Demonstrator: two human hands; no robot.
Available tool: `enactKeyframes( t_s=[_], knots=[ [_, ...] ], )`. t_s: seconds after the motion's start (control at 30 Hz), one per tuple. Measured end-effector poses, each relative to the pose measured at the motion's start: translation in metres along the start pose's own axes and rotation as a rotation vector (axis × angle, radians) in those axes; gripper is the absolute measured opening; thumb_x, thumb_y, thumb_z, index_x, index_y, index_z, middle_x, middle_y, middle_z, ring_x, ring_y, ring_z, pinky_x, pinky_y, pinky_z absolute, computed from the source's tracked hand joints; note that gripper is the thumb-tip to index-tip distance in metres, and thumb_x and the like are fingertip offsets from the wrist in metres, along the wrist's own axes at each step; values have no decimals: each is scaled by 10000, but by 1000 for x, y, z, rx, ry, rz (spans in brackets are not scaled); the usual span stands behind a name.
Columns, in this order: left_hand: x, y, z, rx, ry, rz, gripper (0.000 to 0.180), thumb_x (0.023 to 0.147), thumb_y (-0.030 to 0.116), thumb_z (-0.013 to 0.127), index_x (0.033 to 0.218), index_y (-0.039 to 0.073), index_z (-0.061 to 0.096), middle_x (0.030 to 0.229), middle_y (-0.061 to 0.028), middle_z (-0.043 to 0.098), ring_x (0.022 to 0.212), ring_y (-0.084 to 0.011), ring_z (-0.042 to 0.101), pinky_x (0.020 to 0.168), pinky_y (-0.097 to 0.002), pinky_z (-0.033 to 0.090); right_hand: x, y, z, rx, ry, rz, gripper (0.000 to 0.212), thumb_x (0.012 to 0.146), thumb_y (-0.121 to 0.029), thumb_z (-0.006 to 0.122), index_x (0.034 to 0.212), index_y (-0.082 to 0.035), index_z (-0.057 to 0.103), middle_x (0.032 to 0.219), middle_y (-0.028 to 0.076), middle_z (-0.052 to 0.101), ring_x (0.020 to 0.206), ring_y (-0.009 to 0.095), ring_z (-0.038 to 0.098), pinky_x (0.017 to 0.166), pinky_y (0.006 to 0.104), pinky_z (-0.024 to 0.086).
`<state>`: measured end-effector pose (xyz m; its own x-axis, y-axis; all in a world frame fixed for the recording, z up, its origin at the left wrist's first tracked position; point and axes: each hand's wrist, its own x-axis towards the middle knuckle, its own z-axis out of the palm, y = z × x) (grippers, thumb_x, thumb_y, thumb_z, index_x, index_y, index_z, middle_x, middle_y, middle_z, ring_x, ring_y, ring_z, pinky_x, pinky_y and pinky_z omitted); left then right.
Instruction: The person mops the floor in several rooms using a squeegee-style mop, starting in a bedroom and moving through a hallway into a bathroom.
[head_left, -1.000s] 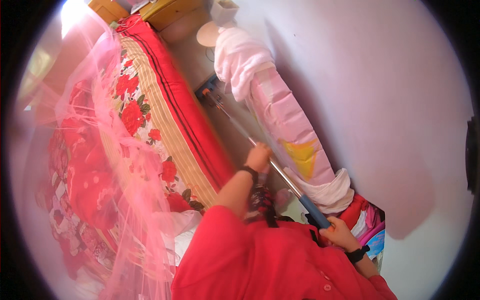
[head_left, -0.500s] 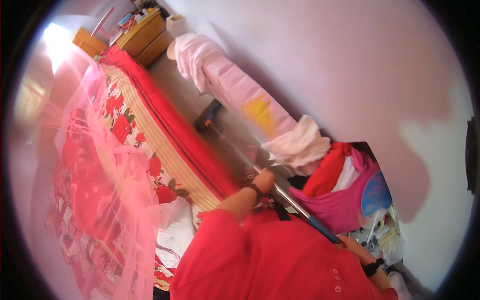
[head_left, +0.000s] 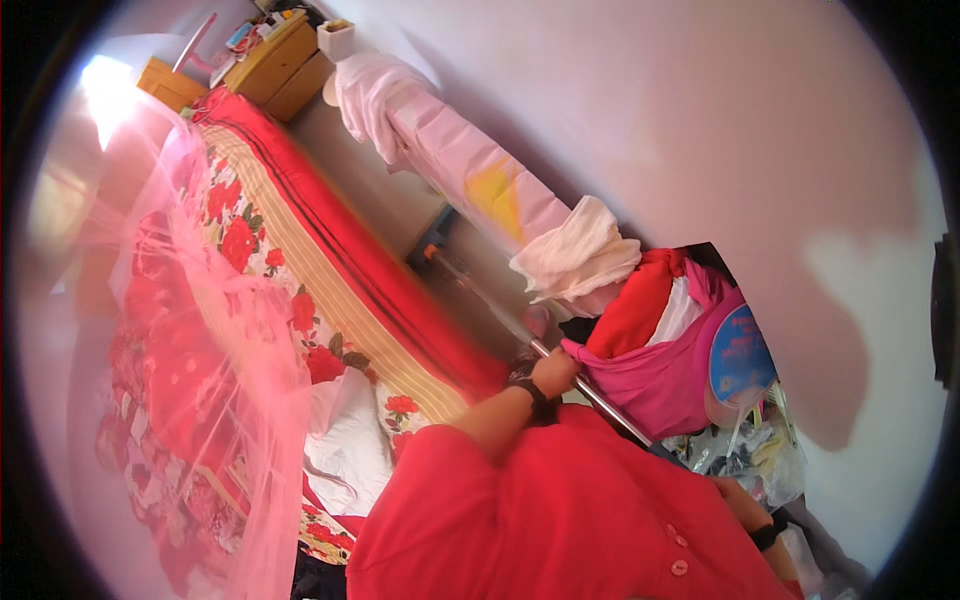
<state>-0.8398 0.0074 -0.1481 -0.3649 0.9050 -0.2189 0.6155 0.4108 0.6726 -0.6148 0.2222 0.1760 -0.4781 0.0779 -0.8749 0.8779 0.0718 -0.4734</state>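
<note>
A long-handled mop [head_left: 618, 418] with a shiny metal pole slants across the floor beside the bed. Its dark, flat head [head_left: 428, 238] has an orange joint and lies on the floor at the bed's edge, slightly blurred. My left hand [head_left: 555, 374] is closed round the middle of the pole, a dark band on its wrist. Lower right, my right hand [head_left: 738, 500] is at the dark grip end of the pole, its fingers mostly hidden behind my red shirt [head_left: 560, 510].
On the left stands a bed with a red-edged floral cover [head_left: 330, 265] and pink netting [head_left: 250, 390]. Along the wall runs a pink-covered long piece [head_left: 450, 150] with cloths on it. A magenta cloth bundle [head_left: 650, 370], plastic bags [head_left: 770, 465] and a wooden drawer unit [head_left: 285, 75] also stand around.
Both hands have shifted right and slightly down in view, drawing the pole back. The mop head has moved a little right, nearer me. The shirt now covers more of my right hand.
</note>
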Motion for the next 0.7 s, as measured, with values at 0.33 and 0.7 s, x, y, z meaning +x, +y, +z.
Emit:
enactKeyframes(
  t_s=[0.33, 0.7],
  knots=[
    [5, -98, -19, 75, 24, -167, 165, 718, 108, 530, 815, 77, 659, 840, -157, 610, 872, -335, 562, 742, -421, 481, 97, 14, 26, -167, -2, -157, 371, 851, -168, 573, 1200, -63, 505, 1037, 120, 607, 898, 157, 596, 790, 290, 449],
    [-13, 54, 119, 114, 134, 60, 169, 747, 144, 522, 825, 70, 652, 878, -173, 617, 808, -311, 603, 728, -416, 476, -30, 164, 0, 77, 33, -195, 433, 870, -113, 537, 1274, -6, 424, 1222, 143, 537, 1124, 201, 510, 916, 272, 385]
  ],
)
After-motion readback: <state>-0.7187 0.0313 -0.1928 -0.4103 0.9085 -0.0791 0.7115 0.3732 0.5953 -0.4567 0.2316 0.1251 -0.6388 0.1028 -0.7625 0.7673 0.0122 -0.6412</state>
